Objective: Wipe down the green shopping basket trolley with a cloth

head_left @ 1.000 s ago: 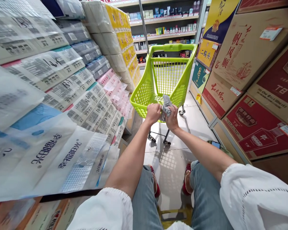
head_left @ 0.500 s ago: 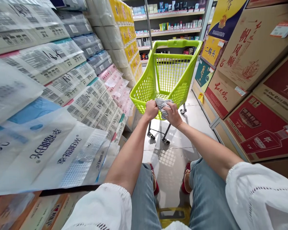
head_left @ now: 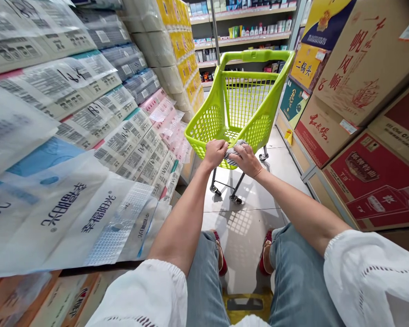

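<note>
A bright green shopping cart [head_left: 236, 95] with a mesh basket stands in front of me on its wheels. At the near rim of the basket, my left hand [head_left: 215, 153] is closed around the edge. My right hand [head_left: 247, 159] is closed on a grey-and-white striped cloth [head_left: 232, 154], bunched against the same rim just right of my left hand. Part of the cloth is hidden under my right fingers.
Packs of paper goods [head_left: 98, 109] are piled along the left. Stacked cartons [head_left: 361, 91] line the right side on a low shelf. Behind the cart are shelves of bottles [head_left: 259, 31]. A yellow stool [head_left: 247, 303] is between my legs.
The view has shifted slightly. My right hand has changed its hold on the cloth, whose bulk now shows less below the fingers. The left hand stays at the rim.
</note>
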The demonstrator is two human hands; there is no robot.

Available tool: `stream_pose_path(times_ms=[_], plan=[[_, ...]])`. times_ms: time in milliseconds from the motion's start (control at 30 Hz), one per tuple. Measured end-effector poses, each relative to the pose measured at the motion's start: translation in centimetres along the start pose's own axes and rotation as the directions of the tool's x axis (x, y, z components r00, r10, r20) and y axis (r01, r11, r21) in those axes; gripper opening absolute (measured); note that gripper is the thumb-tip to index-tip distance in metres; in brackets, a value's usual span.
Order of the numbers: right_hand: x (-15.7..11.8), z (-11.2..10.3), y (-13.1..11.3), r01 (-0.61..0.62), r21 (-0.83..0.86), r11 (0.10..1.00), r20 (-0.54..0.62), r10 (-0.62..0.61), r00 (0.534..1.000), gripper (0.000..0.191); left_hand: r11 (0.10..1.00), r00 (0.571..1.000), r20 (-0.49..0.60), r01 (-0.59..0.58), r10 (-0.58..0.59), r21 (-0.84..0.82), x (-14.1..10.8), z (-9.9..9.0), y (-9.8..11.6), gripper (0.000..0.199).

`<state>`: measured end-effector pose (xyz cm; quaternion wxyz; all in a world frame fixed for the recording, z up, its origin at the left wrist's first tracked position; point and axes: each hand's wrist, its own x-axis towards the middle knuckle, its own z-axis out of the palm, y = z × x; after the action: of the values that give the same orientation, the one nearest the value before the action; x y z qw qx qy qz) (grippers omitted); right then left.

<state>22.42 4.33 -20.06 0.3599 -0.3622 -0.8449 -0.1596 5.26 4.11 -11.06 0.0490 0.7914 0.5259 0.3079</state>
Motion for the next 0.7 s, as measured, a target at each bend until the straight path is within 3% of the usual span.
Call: stream_pose_path(times_ms=[267, 500, 700], plan=[[-2.4, 0.6, -0.8, 0.026, 0.008, 1.000, 0.199, -0.027, 0.980, 0.030, 1.000, 1.000, 0.021, 0.001, -0.001, 0.008, -0.1, -0.5, -0.2, 0.038], [0.4, -0.7, -0.5, -0.051, 0.020, 0.999, 0.101, 0.048, 0.994, 0.031, 1.000, 1.000, 0.006, -0.024, 0.024, 0.019, -0.1, -0.3, -0.1, 0.037], [-2.0, 0.4, 0.6, 0.004, 0.018, 1.000, 0.204, -0.008, 0.979, 0.031, 0.999, 0.999, 0.012, -0.031, 0.031, 0.017, 0.0, -0.6, -0.5, 0.038]])
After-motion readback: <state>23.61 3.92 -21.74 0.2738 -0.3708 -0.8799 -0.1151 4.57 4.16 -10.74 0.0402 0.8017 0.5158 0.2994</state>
